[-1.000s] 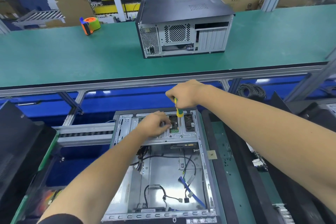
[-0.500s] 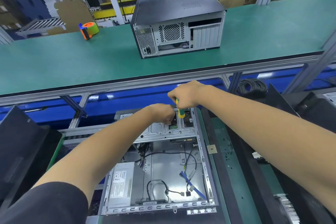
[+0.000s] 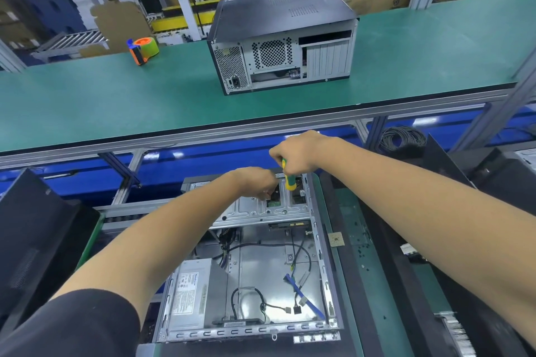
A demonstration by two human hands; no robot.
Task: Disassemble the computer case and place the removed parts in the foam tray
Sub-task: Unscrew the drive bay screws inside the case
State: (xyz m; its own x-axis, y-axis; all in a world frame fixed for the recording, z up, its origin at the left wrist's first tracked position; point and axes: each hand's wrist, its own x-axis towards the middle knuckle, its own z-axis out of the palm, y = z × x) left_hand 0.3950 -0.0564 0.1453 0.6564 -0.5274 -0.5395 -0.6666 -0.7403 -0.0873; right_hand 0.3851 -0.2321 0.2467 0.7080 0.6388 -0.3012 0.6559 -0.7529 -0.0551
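Note:
An open computer case [image 3: 319, 243] lies on its side below me, its inside showing a power supply [image 3: 191, 293] and loose cables [image 3: 293, 287]. My right hand [image 3: 295, 153] grips a yellow-green screwdriver [image 3: 289, 181] upright over the drive bracket [image 3: 261, 211] at the case's far end. My left hand [image 3: 258, 182] rests on that bracket just left of the screwdriver, its fingers curled down at a small part that I cannot make out. No foam tray shows clearly.
A second, closed computer case [image 3: 284, 38] stands on the green bench [image 3: 116, 95] beyond. An orange tape dispenser [image 3: 143, 49] sits at the bench's left. Black panels [image 3: 34, 240] flank the open case on both sides. A small chip [image 3: 336, 240] lies on the right edge.
My left hand has slid along the bracket towards the screwdriver. The view has tilted, so both forearms and the sleeve fill more of the frame. My right hand keeps its hold.

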